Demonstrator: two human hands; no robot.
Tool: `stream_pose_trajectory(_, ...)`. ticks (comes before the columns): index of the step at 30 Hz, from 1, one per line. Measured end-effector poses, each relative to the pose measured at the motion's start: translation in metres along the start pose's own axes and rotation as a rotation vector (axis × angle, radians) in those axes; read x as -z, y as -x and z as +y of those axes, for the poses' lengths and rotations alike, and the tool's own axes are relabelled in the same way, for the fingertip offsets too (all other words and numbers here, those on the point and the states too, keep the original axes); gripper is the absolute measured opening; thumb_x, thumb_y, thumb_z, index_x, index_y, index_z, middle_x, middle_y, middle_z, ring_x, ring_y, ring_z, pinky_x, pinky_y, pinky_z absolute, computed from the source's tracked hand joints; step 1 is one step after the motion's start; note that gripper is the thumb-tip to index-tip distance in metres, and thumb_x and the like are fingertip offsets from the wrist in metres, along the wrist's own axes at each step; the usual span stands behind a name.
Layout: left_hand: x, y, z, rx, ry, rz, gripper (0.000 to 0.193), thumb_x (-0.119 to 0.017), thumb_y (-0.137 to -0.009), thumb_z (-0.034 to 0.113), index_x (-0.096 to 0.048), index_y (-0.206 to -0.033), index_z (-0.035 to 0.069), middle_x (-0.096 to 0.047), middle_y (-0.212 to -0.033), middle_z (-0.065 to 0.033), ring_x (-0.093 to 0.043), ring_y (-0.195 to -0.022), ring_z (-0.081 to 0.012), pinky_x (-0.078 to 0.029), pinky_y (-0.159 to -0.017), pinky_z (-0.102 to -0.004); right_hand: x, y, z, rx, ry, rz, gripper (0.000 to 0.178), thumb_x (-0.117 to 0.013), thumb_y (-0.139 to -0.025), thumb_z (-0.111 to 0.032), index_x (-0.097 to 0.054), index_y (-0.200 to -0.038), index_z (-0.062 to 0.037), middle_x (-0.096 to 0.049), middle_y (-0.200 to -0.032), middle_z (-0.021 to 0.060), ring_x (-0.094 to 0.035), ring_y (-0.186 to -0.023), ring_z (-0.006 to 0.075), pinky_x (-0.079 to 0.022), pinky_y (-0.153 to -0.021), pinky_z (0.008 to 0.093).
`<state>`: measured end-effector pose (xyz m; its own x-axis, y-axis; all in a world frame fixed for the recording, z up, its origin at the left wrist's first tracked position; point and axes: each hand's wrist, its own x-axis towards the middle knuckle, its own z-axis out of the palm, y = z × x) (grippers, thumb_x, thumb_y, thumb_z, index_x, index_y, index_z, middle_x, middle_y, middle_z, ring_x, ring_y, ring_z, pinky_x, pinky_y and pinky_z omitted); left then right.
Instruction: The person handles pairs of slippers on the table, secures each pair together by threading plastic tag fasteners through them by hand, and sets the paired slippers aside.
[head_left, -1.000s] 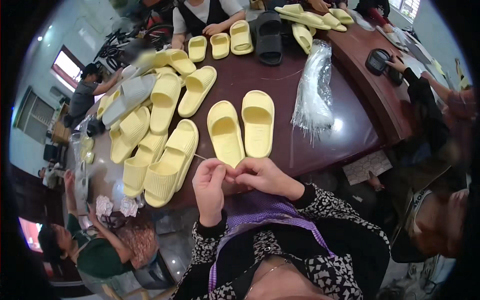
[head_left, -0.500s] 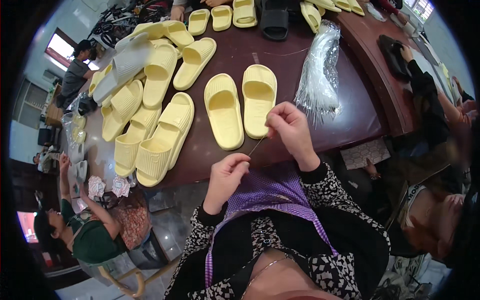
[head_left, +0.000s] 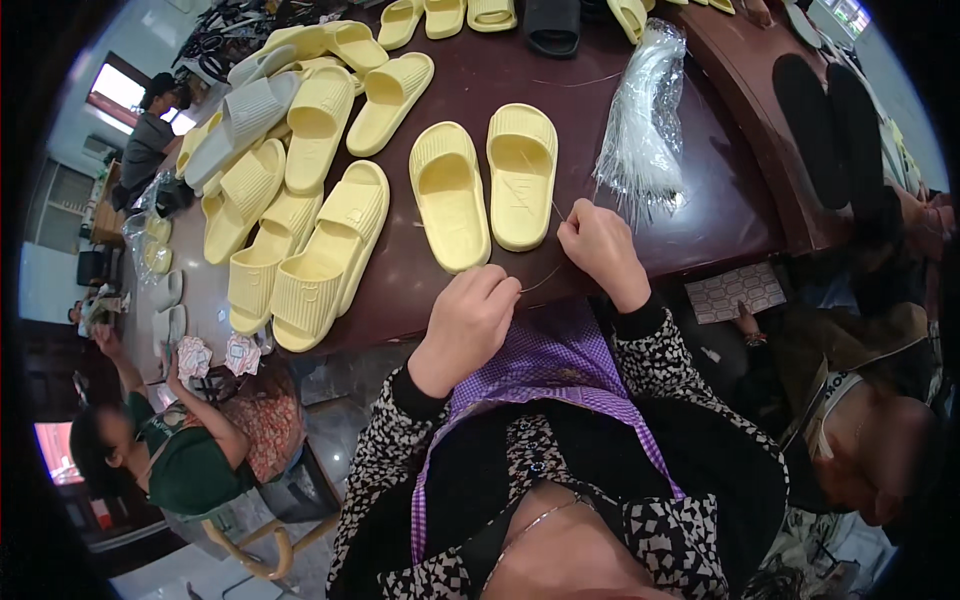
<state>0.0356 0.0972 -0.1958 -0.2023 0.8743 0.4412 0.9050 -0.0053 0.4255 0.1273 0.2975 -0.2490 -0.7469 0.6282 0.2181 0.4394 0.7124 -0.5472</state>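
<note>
A pair of pale yellow slippers stands before me on the table: the left slipper (head_left: 450, 210) and the right slipper (head_left: 522, 180). My left hand (head_left: 465, 325), fingers pinched together, is by the left slipper's heel. From its fingertips a thin strand (head_left: 543, 283) curves toward my right hand (head_left: 605, 258). That hand is closed too, just right of the right slipper's heel, with a fine strand at its fingertips. Whether both ends belong to one strand, I cannot tell. Thin lines also cross the right slipper's footbed. Beyond my right hand lies a plastic-wrapped bundle of clear strands (head_left: 645, 120).
Several yellow slippers (head_left: 318, 125) and grey ones (head_left: 240, 125) are heaped at the left. A black slipper (head_left: 552, 25) sits at the far edge. Dark insoles (head_left: 810, 130) show at the right. One co-worker in green (head_left: 200, 465) sits at the left, another person at the right.
My hands have moved apart, the left one slightly down beside the heel and the right one outward. Slippers and table appear higher in the picture. At the right, the co-worker's dark footwear has shifted.
</note>
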Motion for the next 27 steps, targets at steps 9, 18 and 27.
stream_pose_trajectory(9, -0.027, -0.025, -0.078, 0.047, 0.000, 0.060, 0.004, -0.061, -0.081, 0.005, -0.059, -0.081, 0.001, -0.059, -0.081, -0.0155, -0.059, -0.080, -0.0337, -0.049, -0.071, -0.0418, -0.019, -0.058, 0.002, 0.033, 0.155, -0.035, 0.021, -0.053, -0.084, -0.016, -0.061, -0.077, 0.0022, -0.065, -0.080, 0.0249, -0.064, -0.077, 0.0422, -0.051, -0.070, 0.0521)
stream_pose_trajectory(18, -0.053, -0.050, -0.147, 0.046, -0.129, 0.190, 0.006, -0.059, -0.083, 0.006, -0.058, -0.078, 0.003, -0.059, -0.079, -0.0141, -0.059, -0.077, -0.0331, -0.048, -0.071, -0.0438, -0.022, -0.080, 0.002, 0.144, -0.111, 0.104, 0.020, -0.056, -0.087, -0.016, -0.062, -0.083, 0.0027, -0.064, -0.081, 0.0242, -0.062, -0.081, 0.0424, -0.049, -0.071, 0.0487)
stream_pose_trajectory(27, -0.063, -0.057, -0.158, 0.044, -0.227, 0.227, 0.003, -0.059, -0.083, 0.006, -0.057, -0.080, 0.005, -0.057, -0.079, -0.0115, -0.056, -0.076, -0.0303, -0.046, -0.071, -0.0421, -0.006, -0.166, 0.026, 0.132, 0.044, 0.123, 0.026, -0.059, -0.084, -0.021, -0.067, -0.087, 0.0034, -0.065, -0.088, 0.0259, -0.063, -0.089, 0.0418, -0.050, -0.078, 0.0478)
